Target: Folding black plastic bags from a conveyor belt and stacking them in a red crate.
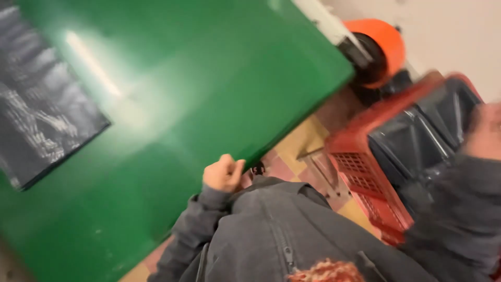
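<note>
Left hand (223,173): clenched into a fist at the green table's (172,120) near edge, grasping nothing visible.
Right hand (484,133): blurred, at the red crate's (365,156) far rim; grip cannot be told.
Crate: on the floor beside the table, lined with a black bag (417,136).
Black sheet (36,104): on the table's left edge.
Risk: a poor hold could tip the crate against the table edge.

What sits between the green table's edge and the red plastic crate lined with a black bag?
In the head view, only tiled floor in yellow and reddish squares shows between the green table and the red plastic crate; the clenched left hand rests at the table's edge.
</note>
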